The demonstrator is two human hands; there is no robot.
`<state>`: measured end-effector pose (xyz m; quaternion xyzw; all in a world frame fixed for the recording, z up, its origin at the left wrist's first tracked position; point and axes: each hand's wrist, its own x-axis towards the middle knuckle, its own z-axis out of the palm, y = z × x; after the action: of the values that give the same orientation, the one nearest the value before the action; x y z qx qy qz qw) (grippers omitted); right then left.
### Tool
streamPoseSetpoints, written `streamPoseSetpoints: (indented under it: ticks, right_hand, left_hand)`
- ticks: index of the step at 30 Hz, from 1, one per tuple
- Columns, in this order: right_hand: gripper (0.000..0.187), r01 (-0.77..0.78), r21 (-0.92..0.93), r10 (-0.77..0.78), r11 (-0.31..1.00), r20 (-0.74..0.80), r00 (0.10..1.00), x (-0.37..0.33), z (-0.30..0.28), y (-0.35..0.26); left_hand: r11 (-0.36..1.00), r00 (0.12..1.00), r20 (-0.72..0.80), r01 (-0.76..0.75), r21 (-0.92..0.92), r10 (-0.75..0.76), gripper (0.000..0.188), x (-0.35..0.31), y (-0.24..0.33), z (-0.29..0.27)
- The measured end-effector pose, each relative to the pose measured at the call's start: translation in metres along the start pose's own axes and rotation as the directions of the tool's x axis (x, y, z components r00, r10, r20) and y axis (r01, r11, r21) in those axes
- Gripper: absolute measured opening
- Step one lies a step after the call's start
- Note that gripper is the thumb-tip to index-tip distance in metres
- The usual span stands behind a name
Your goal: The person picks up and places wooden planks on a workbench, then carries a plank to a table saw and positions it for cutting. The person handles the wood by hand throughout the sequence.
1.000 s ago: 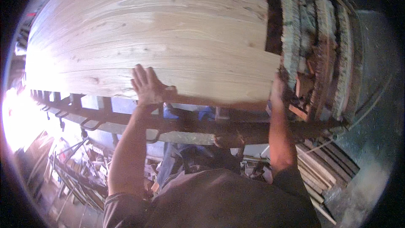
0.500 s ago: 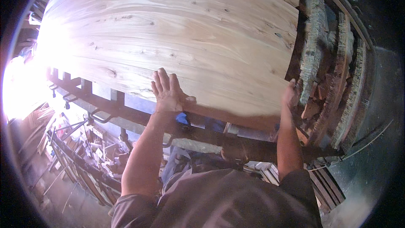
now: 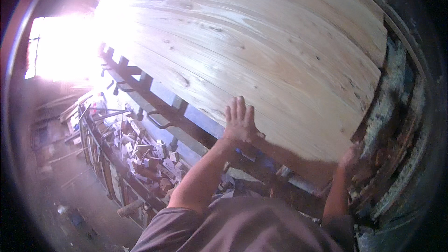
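Overhead, one wooden panel (image 3: pixel 261 51), left hand (image 3: pixel 240 123) flat, fingers together, right hand (image 3: pixel 351 156) gripping corner.

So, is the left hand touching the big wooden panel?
Touching. In the head view, the left hand lies flat on the light wooden panel near its lower edge, with the fingers spread on the surface and no gap visible.

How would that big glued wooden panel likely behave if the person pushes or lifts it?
The wooden panel probably stays stiff: thick joined boards. Likely heavy, since both the left hand and right hand work its near edge. Its smooth face may slide on the metal rack.
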<state>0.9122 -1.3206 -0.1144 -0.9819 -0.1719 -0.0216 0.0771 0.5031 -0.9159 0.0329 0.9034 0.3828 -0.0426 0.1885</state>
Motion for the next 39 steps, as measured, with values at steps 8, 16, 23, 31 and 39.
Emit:
streamPoseSetpoints:
  ticks: [8, 16, 23, 31, 39]
  right_hand:
    - [0.039, 0.177, 0.112, -0.144, 0.978, -0.252, 0.957, 0.026, 0.046, 0.037]
    - [0.039, -0.020, 0.155, 0.045, 0.988, -0.159, 0.986, 0.025, 0.006, -0.008]
    - [0.040, -0.035, 0.177, 0.057, 0.984, -0.123, 0.991, 0.027, -0.007, -0.026]
    - [0.040, -0.082, 0.222, 0.107, 0.972, -0.102, 0.989, 0.028, -0.010, -0.046]
    - [0.040, -0.108, 0.294, 0.128, 0.950, -0.049, 0.991, 0.025, -0.017, -0.072]
  left_hand:
    - [0.990, 0.994, -0.074, 0.066, -0.127, -0.076, 0.084, -0.014, 0.000, -0.010]
    - [0.987, 0.994, 0.069, 0.090, -0.129, -0.082, 0.109, -0.014, 0.003, -0.025]
    - [0.976, 0.989, 0.075, 0.135, -0.170, -0.124, 0.108, -0.015, 0.004, -0.030]
    - [0.978, 0.991, 0.069, 0.126, -0.166, -0.116, 0.103, -0.013, 0.005, -0.032]
    - [0.974, 0.993, 0.026, 0.115, -0.193, -0.112, 0.104, -0.024, 0.004, -0.038]
